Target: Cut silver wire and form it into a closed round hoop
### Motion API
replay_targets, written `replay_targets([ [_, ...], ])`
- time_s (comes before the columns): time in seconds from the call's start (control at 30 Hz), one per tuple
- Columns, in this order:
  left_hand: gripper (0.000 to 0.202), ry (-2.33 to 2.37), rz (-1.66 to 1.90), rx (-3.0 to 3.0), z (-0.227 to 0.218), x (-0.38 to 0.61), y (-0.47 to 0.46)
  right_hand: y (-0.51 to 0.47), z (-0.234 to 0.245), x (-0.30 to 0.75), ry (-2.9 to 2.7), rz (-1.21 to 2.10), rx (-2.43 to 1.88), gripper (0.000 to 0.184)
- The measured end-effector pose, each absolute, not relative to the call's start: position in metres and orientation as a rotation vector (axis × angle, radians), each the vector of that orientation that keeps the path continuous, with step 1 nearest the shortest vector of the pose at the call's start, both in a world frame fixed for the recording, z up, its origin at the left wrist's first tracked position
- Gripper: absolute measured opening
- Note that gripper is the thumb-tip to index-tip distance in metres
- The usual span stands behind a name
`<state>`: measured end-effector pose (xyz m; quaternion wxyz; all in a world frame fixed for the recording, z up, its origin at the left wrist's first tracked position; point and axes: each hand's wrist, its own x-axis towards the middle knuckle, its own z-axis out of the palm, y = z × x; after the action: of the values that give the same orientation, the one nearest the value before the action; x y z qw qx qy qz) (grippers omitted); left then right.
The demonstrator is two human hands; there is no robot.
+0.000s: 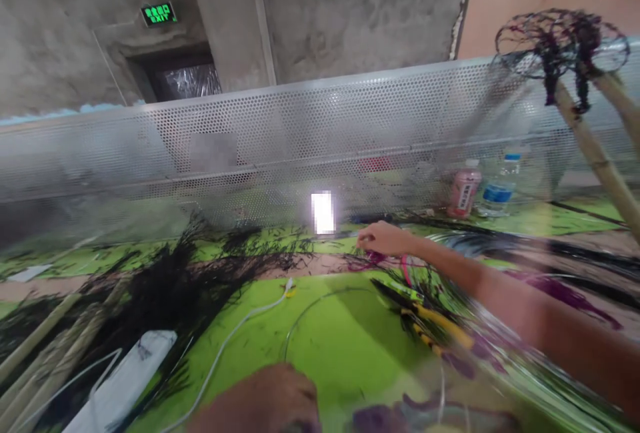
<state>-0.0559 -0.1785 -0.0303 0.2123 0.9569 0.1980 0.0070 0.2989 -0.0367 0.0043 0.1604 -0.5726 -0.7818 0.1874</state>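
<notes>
Low in the view, my left hand (265, 401) is a blurred fist. A thin wire (306, 312) rises from it and curves to the right over the green sheet (345, 346). My right hand (386, 240) reaches across to the far side with its fingers curled in. Its fingertips are just above some purple yarn (373, 260), and what they hold, if anything, is too small to make out. Nearer than that hand lie pliers with yellow-and-black handles (443, 323) and a black tool with a green part (395, 292). A purple piece (380, 420) lies by the bottom edge.
Black bristly strands (165, 280) and wooden poles (65, 346) cover the left, beside a white power strip (125, 380) and a white cable (225, 340). Wire bundles (480, 246) lie right. A pink bottle (464, 190) and clear bottle (499, 186) stand before a perforated metal panel (310, 126).
</notes>
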Motion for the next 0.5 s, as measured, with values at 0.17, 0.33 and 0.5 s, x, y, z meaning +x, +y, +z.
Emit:
replay_targets([
  [0.17, 0.012, 0.689, 0.098, 2.638, 0.007, -0.048, -0.186, -0.185, 0.021, 0.259, -2.567, 0.826, -1.110, 0.035],
  [0.33, 0.019, 0.783, 0.152, 2.695, 0.026, -0.041, -0.192, -0.259, -0.008, 0.242, -2.704, 0.556, -0.958, 0.059],
  [0.5, 0.019, 0.769, 0.100, 2.808, 0.020, -0.038, -0.202, -0.255, -0.036, 0.252, -2.609, 0.441, -1.058, 0.029],
])
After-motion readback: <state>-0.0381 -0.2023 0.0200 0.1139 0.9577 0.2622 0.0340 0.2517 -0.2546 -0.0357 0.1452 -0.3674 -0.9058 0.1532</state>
